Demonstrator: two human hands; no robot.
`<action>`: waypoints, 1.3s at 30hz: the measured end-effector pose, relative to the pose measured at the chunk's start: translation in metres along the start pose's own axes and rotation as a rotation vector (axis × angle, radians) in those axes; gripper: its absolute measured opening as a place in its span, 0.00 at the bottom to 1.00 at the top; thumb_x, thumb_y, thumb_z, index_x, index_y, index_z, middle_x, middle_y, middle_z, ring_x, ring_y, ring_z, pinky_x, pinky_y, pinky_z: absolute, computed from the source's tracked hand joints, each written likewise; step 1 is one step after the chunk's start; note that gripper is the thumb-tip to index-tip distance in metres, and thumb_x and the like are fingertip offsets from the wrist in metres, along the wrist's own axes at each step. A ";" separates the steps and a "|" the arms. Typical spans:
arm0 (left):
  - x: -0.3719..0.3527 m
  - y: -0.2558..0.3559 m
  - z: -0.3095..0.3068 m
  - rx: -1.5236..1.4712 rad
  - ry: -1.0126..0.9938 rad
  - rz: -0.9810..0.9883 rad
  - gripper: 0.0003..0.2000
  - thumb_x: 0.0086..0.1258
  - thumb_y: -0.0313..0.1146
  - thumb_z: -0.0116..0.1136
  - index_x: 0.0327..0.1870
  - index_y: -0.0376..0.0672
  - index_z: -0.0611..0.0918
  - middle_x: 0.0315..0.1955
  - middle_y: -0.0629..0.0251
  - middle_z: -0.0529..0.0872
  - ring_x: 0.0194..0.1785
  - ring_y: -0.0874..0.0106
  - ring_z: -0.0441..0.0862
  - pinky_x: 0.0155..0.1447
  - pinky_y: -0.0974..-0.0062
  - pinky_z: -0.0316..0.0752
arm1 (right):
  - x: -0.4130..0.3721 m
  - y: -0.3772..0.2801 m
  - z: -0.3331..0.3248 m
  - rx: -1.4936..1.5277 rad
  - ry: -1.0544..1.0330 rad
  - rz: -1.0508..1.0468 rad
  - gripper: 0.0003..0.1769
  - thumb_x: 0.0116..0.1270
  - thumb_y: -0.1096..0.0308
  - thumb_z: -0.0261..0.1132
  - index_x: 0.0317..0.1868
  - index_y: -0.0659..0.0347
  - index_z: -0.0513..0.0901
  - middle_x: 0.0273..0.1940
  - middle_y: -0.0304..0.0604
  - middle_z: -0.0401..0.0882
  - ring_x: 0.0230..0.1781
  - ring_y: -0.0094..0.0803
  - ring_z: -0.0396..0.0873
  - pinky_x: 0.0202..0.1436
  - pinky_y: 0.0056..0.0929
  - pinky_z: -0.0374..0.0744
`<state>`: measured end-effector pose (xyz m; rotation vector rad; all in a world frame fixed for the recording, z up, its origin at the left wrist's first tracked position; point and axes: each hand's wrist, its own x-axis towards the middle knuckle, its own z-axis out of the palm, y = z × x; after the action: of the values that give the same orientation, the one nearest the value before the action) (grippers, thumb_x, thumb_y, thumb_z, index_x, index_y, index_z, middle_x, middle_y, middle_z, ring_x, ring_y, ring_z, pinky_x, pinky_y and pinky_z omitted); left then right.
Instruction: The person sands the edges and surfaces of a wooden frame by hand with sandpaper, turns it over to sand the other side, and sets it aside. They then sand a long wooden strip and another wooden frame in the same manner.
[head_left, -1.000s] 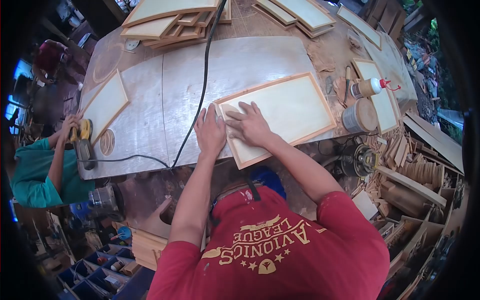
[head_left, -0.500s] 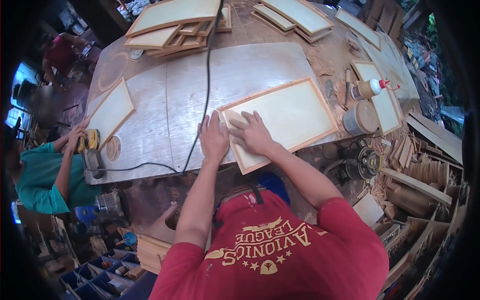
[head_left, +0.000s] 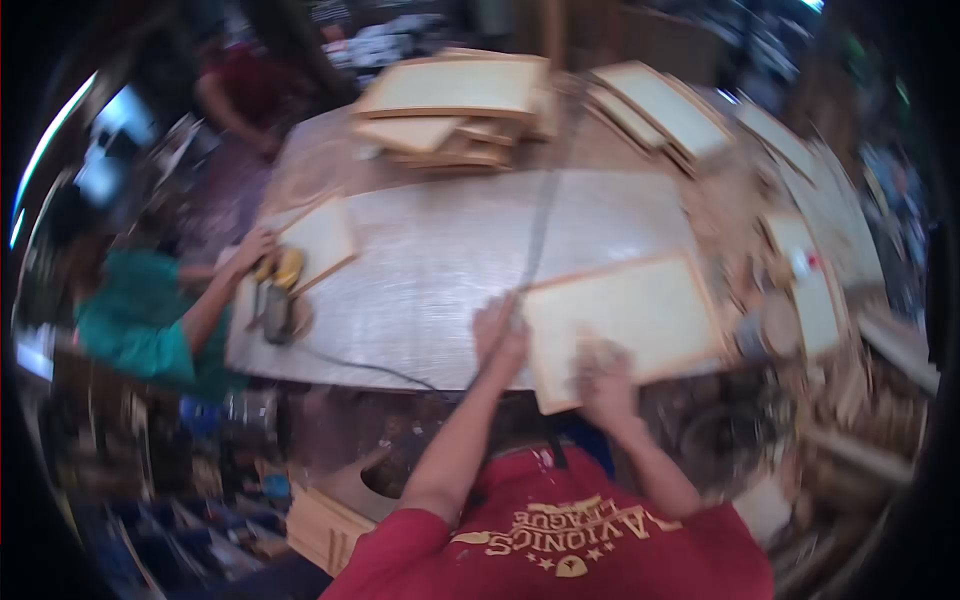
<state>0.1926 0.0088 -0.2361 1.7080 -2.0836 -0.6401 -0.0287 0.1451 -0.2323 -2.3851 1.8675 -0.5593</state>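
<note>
The left hand [head_left: 500, 337], open, lies at the left edge of the framed panel [head_left: 640, 305], seemingly to brace it flat on the worktop [head_left: 430, 240]; the right hand [head_left: 606, 388] (too blurred to tell open from closed) is over its near part, perhaps for steadiness.

The right hand [head_left: 605, 385] is smeared, its separate fingers unreadable over the pale, wood-framed rectangular panel [head_left: 625, 315]. The left hand [head_left: 500, 338] is blurred too; its contact with that panel's edge cannot be told. The thin dark hanging cable [head_left: 541, 225] is a faint streak. The bottom edge cuts off the red shirt with gold lettering [head_left: 570, 560].
</note>
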 end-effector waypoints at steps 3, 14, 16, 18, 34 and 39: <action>-0.005 -0.021 0.027 0.054 0.210 0.122 0.31 0.77 0.40 0.56 0.79 0.39 0.70 0.74 0.44 0.75 0.81 0.47 0.62 0.85 0.47 0.48 | 0.002 -0.034 -0.035 0.020 -0.026 0.111 0.22 0.74 0.49 0.64 0.63 0.45 0.88 0.73 0.42 0.78 0.78 0.62 0.64 0.82 0.75 0.52; 0.001 0.008 0.008 0.016 0.171 0.121 0.29 0.78 0.38 0.53 0.78 0.39 0.70 0.73 0.48 0.77 0.80 0.49 0.65 0.85 0.49 0.51 | -0.006 -0.027 -0.072 -0.062 -0.350 0.527 0.55 0.78 0.32 0.52 0.80 0.80 0.61 0.83 0.74 0.52 0.87 0.64 0.46 0.86 0.68 0.39; -0.006 0.006 0.009 0.025 0.163 0.103 0.30 0.77 0.38 0.53 0.79 0.39 0.69 0.74 0.49 0.76 0.80 0.48 0.65 0.85 0.49 0.48 | -0.016 0.003 -0.067 -0.126 -0.279 0.591 0.54 0.78 0.32 0.52 0.80 0.79 0.60 0.83 0.75 0.52 0.87 0.65 0.45 0.86 0.68 0.39; -0.009 -0.001 0.012 0.044 0.177 0.107 0.30 0.78 0.38 0.53 0.80 0.40 0.68 0.75 0.49 0.75 0.81 0.48 0.64 0.85 0.48 0.46 | -0.013 0.058 -0.074 -0.193 -0.190 0.743 0.54 0.79 0.31 0.49 0.80 0.78 0.62 0.81 0.78 0.53 0.87 0.67 0.45 0.86 0.68 0.38; -0.010 0.006 0.005 0.065 0.189 0.120 0.28 0.80 0.40 0.54 0.78 0.41 0.72 0.72 0.40 0.75 0.79 0.47 0.66 0.82 0.49 0.56 | -0.001 0.053 -0.097 -0.246 -0.208 0.660 0.39 0.68 0.42 0.69 0.60 0.74 0.82 0.58 0.63 0.81 0.61 0.52 0.75 0.70 0.52 0.66; -0.008 0.006 0.008 0.066 0.216 0.122 0.29 0.77 0.38 0.56 0.77 0.39 0.72 0.71 0.45 0.77 0.78 0.49 0.67 0.83 0.49 0.54 | -0.008 0.051 -0.077 -0.277 0.203 0.358 0.18 0.70 0.55 0.66 0.44 0.63 0.88 0.36 0.48 0.84 0.45 0.47 0.79 0.52 0.49 0.72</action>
<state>0.1848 0.0188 -0.2392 1.5913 -2.0556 -0.3366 -0.1017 0.1522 -0.1758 -2.1202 2.5366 -0.5565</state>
